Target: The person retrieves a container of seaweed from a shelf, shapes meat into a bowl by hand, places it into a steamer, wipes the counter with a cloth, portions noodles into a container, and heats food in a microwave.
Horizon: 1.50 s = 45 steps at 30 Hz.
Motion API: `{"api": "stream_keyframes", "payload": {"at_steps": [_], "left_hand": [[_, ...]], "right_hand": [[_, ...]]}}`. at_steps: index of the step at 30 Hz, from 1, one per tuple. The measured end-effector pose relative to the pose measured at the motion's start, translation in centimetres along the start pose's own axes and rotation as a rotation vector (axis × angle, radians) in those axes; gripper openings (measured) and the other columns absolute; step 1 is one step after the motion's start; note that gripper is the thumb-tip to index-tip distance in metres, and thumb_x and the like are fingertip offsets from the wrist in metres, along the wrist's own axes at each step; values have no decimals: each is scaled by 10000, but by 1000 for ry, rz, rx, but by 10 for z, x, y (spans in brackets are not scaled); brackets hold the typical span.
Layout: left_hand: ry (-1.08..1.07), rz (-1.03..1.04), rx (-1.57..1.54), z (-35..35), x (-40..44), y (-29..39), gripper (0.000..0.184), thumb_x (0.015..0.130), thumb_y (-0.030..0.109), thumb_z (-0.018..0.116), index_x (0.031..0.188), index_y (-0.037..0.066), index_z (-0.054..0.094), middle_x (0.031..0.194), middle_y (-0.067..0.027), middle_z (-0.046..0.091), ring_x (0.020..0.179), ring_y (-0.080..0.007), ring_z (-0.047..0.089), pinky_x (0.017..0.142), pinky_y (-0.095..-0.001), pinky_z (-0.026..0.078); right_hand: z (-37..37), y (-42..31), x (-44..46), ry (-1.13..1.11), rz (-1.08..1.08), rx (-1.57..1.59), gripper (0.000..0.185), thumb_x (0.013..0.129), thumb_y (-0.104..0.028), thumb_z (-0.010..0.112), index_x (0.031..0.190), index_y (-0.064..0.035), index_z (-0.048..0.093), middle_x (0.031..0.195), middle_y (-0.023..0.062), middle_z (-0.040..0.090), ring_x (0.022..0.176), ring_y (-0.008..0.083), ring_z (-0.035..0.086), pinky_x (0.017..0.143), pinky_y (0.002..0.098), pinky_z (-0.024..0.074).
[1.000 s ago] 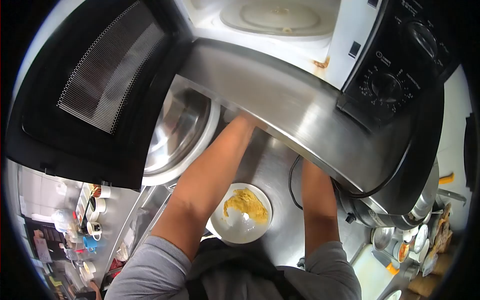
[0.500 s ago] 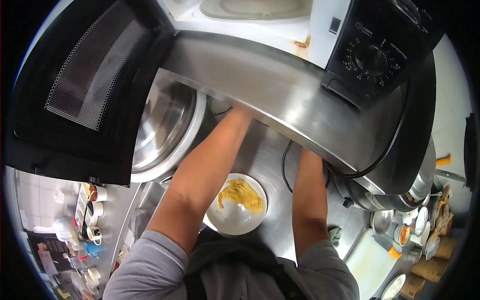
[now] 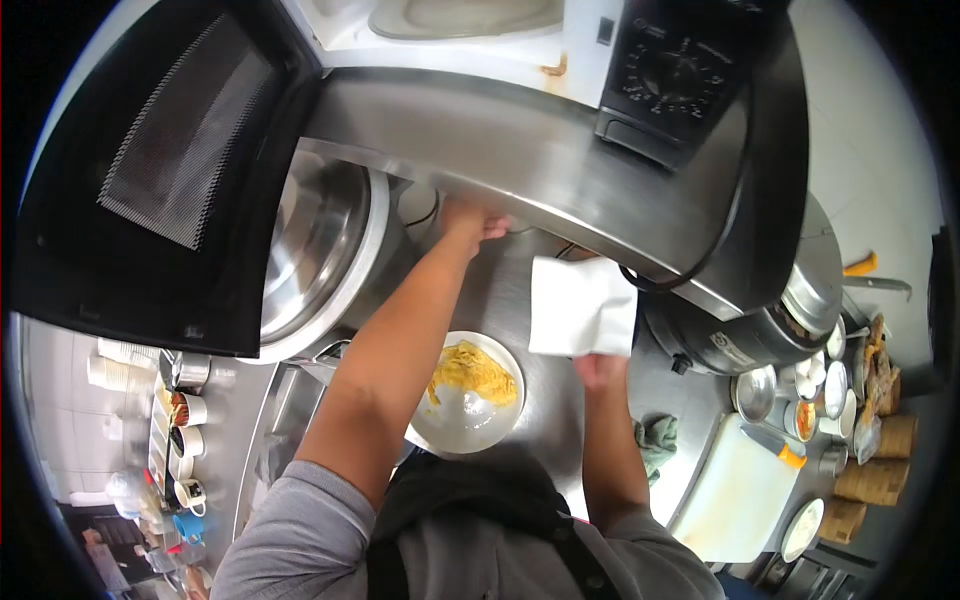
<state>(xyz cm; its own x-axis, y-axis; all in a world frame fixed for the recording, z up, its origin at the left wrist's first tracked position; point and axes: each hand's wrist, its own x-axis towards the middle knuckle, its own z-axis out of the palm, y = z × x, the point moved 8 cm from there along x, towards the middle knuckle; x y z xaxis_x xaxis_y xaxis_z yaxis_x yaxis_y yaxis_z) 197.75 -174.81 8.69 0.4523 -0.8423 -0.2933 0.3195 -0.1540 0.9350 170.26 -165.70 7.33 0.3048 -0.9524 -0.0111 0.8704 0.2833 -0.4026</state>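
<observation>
My right hand [image 3: 600,370] grips the lower edge of a white paper sheet [image 3: 583,307], which stands out in front of it below the steel shelf. My left hand [image 3: 476,222] is at the shelf's front edge, its fingers curled together; what they hold, if anything, is hidden. Between my forearms, on the steel counter [image 3: 540,400], rests a white plate [image 3: 470,432] with a yellow, omelette-like food [image 3: 475,372] on its far side. The plate touches neither hand.
Above, a microwave with its black door [image 3: 170,180] swung wide stands on the steel shelf [image 3: 440,120]. A large steel pot [image 3: 320,260] is at left. Rightward are a black appliance [image 3: 715,340], a green cloth [image 3: 657,445], and a cutting board [image 3: 735,490] with an orange-handled knife [image 3: 775,446].
Both hands have come out from under the shelf toward me. My right hand now shows with the white paper sheet in it. The view has shifted slightly.
</observation>
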Motion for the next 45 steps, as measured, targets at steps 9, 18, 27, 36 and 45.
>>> {"api": "stream_keyframes", "payload": {"at_steps": [9,18,27,36,45], "left_hand": [[-446,-36,208,-19,-215,51,502,939,271,587,1364,44,444,1057,-114,665,760,-181,657,630,-291,526],[-474,-149,282,-175,-378,-28,395,951,231,580,1280,19,523,1014,-128,689,833,-192,688,639,-292,545],[-294,-311,356,-302,-481,-140,420,935,270,598,1278,42,515,1006,-76,689,761,-143,678,588,-290,519],[-430,-334,676,-353,-532,-252,376,899,281,608,1197,52,586,867,-59,696,690,-136,670,522,-277,508],[-532,-848,1037,-439,-548,-427,467,958,416,480,1348,160,469,1221,-152,622,970,-314,662,775,-541,512]], "right_hand": [[171,-93,-158,-210,-309,-10,596,923,-379,570,1399,-72,387,1413,137,438,1292,293,424,1072,467,354],[360,-139,-380,-246,-823,-1255,469,935,-372,548,1276,-71,434,1279,114,481,1155,266,460,976,437,384],[474,-47,-563,130,-1364,-2973,362,947,-365,527,1152,-71,481,1145,91,524,1019,239,497,879,407,414],[478,-50,-667,239,-1213,-3198,297,960,-358,506,1029,-70,528,1011,67,567,882,213,533,783,378,444],[485,-95,-763,494,-1024,-3328,303,972,-351,485,905,-69,575,877,44,610,746,186,570,686,348,474]]}}
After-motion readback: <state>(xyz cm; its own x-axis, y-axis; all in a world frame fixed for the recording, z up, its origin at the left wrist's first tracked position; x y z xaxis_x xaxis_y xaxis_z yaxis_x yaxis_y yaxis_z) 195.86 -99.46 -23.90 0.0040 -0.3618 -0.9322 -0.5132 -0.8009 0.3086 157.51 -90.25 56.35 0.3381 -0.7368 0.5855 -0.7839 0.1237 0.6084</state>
